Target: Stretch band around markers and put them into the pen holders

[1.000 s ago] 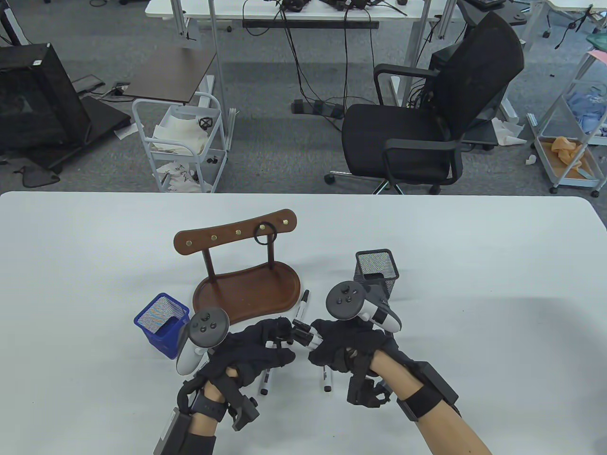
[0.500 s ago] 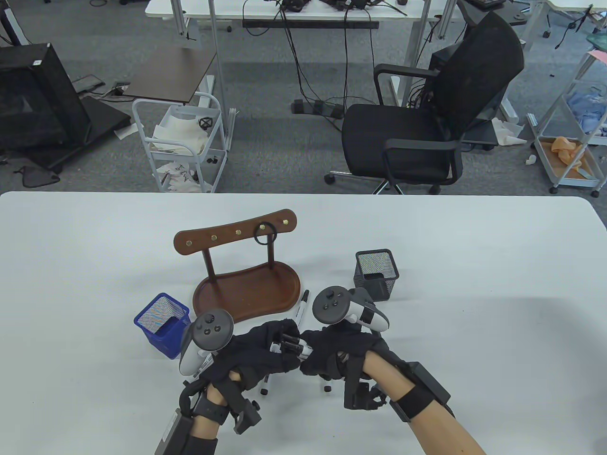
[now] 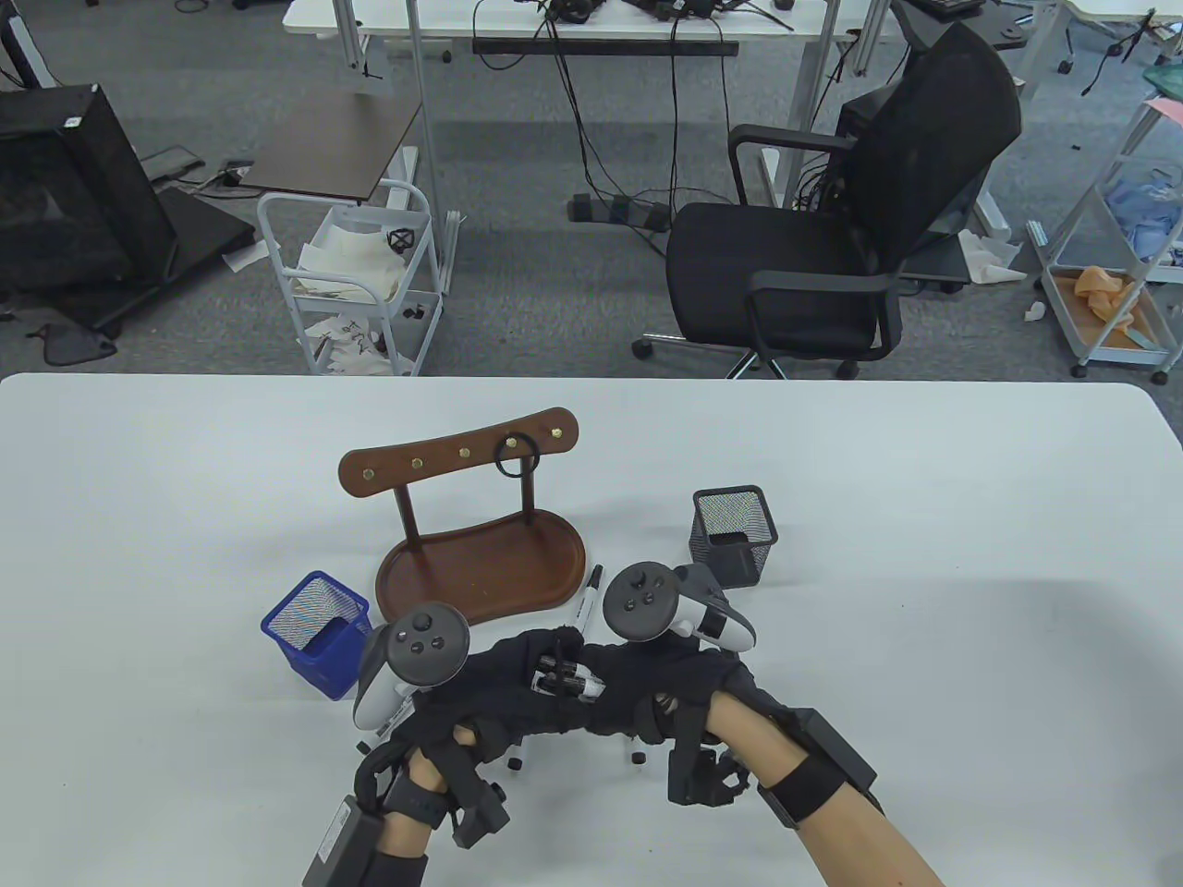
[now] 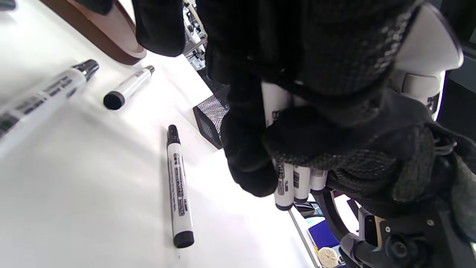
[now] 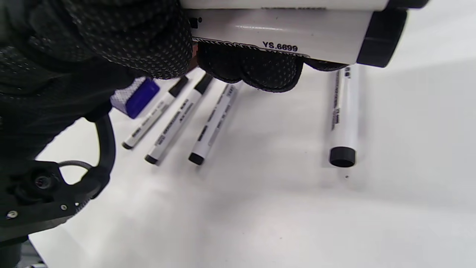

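Observation:
Both gloved hands meet low in the table view around a bundle of white markers (image 3: 570, 682). My left hand (image 3: 518, 688) grips the bundle from the left, my right hand (image 3: 628, 693) from the right. In the left wrist view the bundle's (image 4: 293, 182) ends poke out under curled fingers. Up close in the right wrist view is one held marker (image 5: 282, 31). A black band (image 3: 513, 457) hangs on the wooden rack's hook. I cannot tell whether a band is on the bundle. The blue holder (image 3: 319, 633) stands left, the black mesh holder (image 3: 735, 536) right.
The wooden rack with its tray (image 3: 481, 568) stands just behind the hands. One loose marker (image 3: 590, 596) lies beside the tray. Several more lie on the table under the hands (image 5: 214, 124) (image 5: 342, 119) (image 4: 179, 186).
My right hand has moved left and closed against the left hand. The bundle is now mostly covered by both gloves. The left hand shifted slightly right.

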A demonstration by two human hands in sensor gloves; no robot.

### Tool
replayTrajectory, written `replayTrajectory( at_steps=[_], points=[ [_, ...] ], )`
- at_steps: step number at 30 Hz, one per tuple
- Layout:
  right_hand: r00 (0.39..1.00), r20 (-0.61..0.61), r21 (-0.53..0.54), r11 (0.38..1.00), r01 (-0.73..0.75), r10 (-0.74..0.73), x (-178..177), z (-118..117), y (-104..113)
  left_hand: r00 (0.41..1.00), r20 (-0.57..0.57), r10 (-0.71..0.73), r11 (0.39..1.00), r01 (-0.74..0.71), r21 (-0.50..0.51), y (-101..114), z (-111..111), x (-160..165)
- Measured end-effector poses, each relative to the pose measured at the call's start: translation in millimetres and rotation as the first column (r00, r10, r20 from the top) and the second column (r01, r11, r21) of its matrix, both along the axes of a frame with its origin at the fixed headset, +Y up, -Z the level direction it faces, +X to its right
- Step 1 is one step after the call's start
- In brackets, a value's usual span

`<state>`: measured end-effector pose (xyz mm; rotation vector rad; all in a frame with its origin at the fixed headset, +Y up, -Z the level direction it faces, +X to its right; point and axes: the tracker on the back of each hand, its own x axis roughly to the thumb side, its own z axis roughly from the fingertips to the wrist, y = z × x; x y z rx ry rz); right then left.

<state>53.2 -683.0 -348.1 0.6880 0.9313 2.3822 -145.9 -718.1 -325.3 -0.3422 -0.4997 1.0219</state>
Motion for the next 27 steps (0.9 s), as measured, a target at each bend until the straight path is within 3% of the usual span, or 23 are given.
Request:
replayTrajectory(
  at_steps=[8,15,20,22,24,27],
  points=[
    [0.965,0.031,0.053,0.965,0.258,-0.26,6,-2,0,0.991,0.012,0.135,0.988,-0.134,-0.079,-8,-6,-5],
    [0.98,0.077,0.357,0.923,0.144,-0.183,0,12,15,0.977,0.017,0.214,0.964,-0.208,-0.167,-19,-11,-3],
    [0.977,0.146,0.483,0.874,0.064,-0.153,0,17,18,0.98,0.048,0.192,0.964,-0.179,-0.199,-22,-11,3],
    [0.976,0.135,0.457,0.885,0.093,-0.173,1,16,19,0.975,0.066,0.212,0.955,-0.193,-0.227,-22,-10,6],
    [0.973,0.123,0.419,0.899,0.127,-0.195,3,13,19,0.982,0.074,0.174,0.969,-0.157,-0.193,-19,-10,6],
    [0.945,0.14,0.23,0.938,0.26,-0.296,13,2,12,0.983,0.098,0.156,0.974,-0.137,-0.178,-17,-9,3]
  ],
)
